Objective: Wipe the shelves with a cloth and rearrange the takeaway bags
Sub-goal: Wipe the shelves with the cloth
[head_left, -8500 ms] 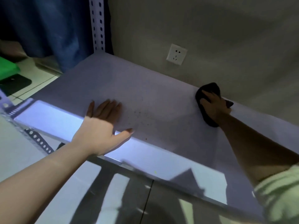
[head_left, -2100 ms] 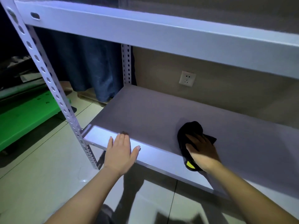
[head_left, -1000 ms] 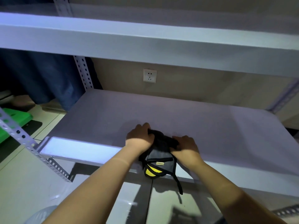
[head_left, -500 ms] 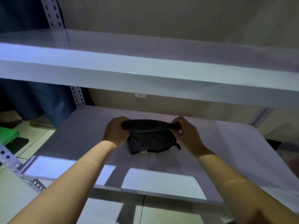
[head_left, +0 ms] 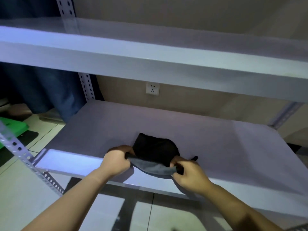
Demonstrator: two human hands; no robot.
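Beige wall (head_left: pixel 200 100) runs behind a pale metal shelving unit, and a white wall socket (head_left: pixel 152 88) on it serves as the landmark. Directly below the socket stretches the lower shelf (head_left: pixel 103 130), a wide pale board; above the socket the upper shelf (head_left: pixel 150 64) crosses the whole view with its thick front edge. Left of the socket a perforated upright post (head_left: pixel 86 87) rises between the two boards, and further left hangs a dark blue curtain (head_left: pixel 41 87). Far to the lower left of the socket, a green object (head_left: pixel 15 129) lies on the tiled floor (head_left: pixel 20 197), and a second perforated post (head_left: pixel 25 155) slants across that corner.

Below the socket, near the front edge of the lower shelf, lies the dark cloth (head_left: pixel 155 152), bunched into a rounded heap on the board, its near edge lifted into a taut grey band. The left hand (head_left: pixel 116 162) grasps the left end of that band, fingers curled round it, knuckles toward the camera. The right hand (head_left: pixel 188 174), below and to the right of the socket, pinches the right end of the same band with curled fingers and thumb. A small dark loop of the cloth pokes out just beyond the right hand. Both forearms reach in from the bottom of the view.
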